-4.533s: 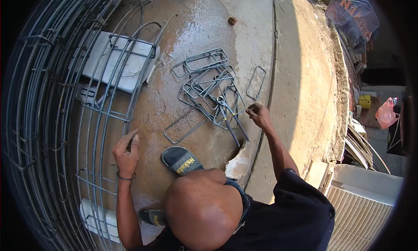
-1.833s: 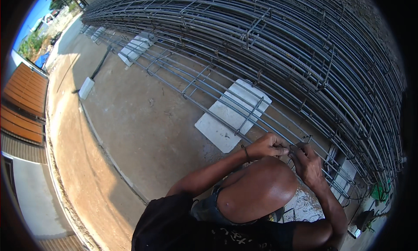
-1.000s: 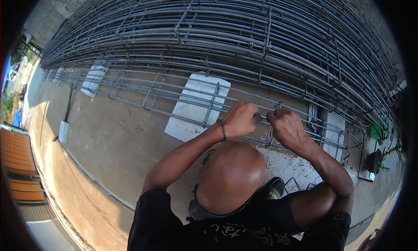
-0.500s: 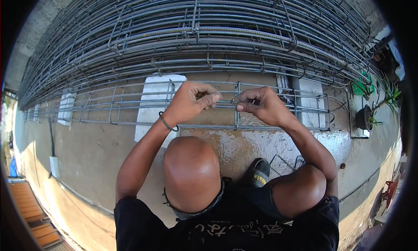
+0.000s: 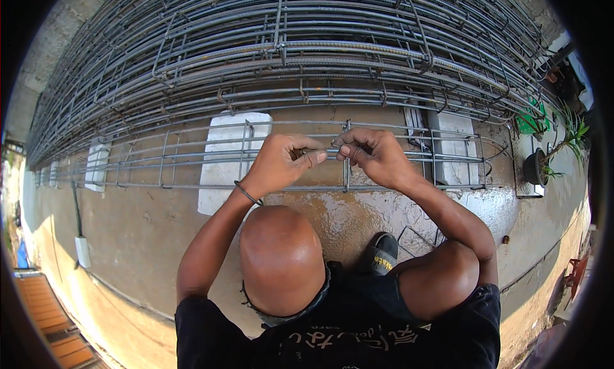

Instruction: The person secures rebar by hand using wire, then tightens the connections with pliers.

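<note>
A long, narrow rebar cage [image 5: 185, 157] lies low in front of me, its steel bars joined by square stirrups [image 5: 346, 171]. Over it, near one stirrup, both hands meet fingertip to fingertip. My left hand [image 5: 288, 161] is pinched, thumb against the fingers, with a dark band on the wrist. Closed in a similar pinch, my right hand [image 5: 376, 155] sits just right of it, above the stirrup. Whatever is between the fingertips is thin and too small to make out.
Beyond the cage rises a large stack of rebar cages [image 5: 307, 55]. White blocks [image 5: 236, 129] prop the low cage. To the right stands a potted plant [image 5: 536, 169]. Bent stirrups [image 5: 416, 238] lie by my shoe [image 5: 378, 254] on the wet concrete floor [image 5: 147, 228].
My right hand has moved slightly left, bringing its fingertips up to those of my left hand. The gap between the hands has closed.
</note>
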A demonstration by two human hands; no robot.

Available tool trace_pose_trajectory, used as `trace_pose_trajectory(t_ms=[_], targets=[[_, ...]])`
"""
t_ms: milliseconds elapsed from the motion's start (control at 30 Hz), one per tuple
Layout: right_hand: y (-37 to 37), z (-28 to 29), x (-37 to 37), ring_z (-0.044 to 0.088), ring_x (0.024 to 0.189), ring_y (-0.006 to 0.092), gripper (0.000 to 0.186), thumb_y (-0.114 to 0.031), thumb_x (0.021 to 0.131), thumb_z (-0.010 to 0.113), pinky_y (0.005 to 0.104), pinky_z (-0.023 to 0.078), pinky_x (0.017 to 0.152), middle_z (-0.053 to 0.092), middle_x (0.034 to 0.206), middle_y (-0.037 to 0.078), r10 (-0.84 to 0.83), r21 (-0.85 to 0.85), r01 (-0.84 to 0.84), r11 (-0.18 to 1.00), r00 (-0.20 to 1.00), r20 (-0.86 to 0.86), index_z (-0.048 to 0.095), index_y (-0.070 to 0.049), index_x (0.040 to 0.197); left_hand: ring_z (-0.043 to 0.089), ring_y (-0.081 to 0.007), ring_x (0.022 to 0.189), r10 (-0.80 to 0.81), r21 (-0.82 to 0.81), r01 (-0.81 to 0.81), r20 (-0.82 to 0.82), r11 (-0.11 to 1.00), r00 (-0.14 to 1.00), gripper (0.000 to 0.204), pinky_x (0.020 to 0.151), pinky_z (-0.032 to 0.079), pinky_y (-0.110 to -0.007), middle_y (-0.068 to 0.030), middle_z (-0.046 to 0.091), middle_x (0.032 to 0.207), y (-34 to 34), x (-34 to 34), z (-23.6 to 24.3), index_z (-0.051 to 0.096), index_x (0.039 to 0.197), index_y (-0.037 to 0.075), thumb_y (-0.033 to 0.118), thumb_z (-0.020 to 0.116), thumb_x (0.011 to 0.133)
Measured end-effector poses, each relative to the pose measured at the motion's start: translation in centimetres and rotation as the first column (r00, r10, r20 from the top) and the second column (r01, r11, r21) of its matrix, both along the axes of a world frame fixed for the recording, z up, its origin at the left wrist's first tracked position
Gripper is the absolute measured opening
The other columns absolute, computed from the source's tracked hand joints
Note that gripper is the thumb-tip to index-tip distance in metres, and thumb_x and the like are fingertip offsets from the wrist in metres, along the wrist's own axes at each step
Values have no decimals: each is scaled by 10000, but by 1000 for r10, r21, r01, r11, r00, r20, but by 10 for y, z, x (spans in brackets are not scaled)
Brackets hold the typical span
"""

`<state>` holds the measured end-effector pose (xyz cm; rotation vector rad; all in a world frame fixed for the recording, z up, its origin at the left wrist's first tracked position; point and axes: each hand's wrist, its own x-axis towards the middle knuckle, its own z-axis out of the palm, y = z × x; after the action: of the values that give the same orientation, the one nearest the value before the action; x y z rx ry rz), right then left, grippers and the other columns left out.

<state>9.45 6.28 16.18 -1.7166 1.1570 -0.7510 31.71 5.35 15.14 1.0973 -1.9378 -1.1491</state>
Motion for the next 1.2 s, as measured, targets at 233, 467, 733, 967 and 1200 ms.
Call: trace_pose_trajectory(t_ms=[233,467,733,967,1200], targets=[[2,-6,-3,604,712,356,128,-83,826,629,400,479,658,638,827,174,8,-371,-77,925,983,-184,649,-3,922,620,-164,692,-5,4,4,61,1000,998,196,623,472,-290,-115,675,773,1,-9,-9,688,901,-21,163,681,834],[2,-20,-5,614,797,375,152,-100,816,635,431,481,696,630,844,190,84,-295,-136,946,979,-184,645,0,930,549,-73,626,23,270,-38,57,962,998,217,561,444,-225,-45,647,707,-2,10,-15,687,905,-23,184,698,840],[8,-45,4,612,859,413,196,-85,750,640,460,485,748,634,870,243,407,-168,-429,888,901,-149,635,5,924,579,-97,572,192,285,-268,267,920,944,217,529,468,-235,-65,651,684,13,70,5,677,917,-20,185,682,848],[15,-74,9,625,818,391,257,-65,576,632,455,488,729,644,799,232,659,-232,-715,660,699,-277,654,11,820,577,-134,536,296,404,-316,114,858,948,218,503,461,-245,-118,641,663,52,88,20,659,913,-47,164,646,860],[14,-129,-46,630,806,369,229,-104,533,692,435,491,708,652,788,208,679,-343,-733,588,677,-283,685,-35,752,588,-154,546,300,376,-317,104,871,948,265,493,462,-260,-106,624,649,49,84,13,644,937,-31,219,665,853]])
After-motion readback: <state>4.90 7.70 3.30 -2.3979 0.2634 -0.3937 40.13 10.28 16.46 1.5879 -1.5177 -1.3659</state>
